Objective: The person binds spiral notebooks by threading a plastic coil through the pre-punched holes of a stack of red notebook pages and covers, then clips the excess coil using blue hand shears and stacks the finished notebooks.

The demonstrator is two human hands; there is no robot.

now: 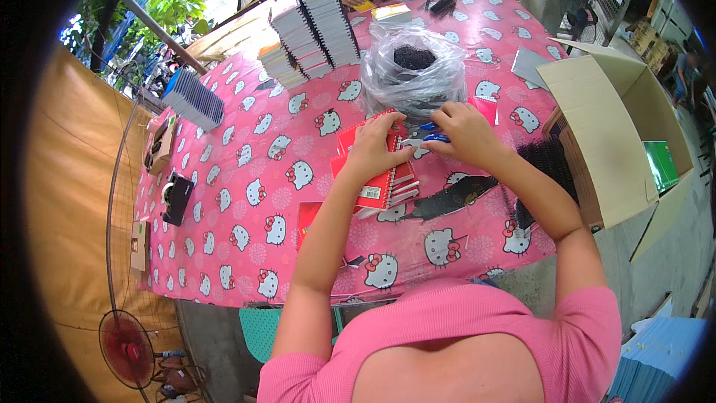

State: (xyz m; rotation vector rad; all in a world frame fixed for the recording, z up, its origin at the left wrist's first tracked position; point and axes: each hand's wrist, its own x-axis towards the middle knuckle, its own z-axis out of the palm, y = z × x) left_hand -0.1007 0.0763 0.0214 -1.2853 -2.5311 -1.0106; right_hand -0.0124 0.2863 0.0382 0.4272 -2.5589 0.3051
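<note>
The left hand (371, 151) presses down flat on a red notebook (373, 172) that lies on a small pile on the pink desk (246, 201). The right hand (464, 132) pinches a small blue tool (432, 134) at the notebook's edge. A clear bag (412, 69) sits just behind.

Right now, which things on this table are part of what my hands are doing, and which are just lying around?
In use:
left hand pressing on the red spiral notebook
right hand at the blue tool
clear bag of black binding coils just behind

Lying about:
stacks of notebooks
tape dispenser
open cardboard box
red floor fan
</note>
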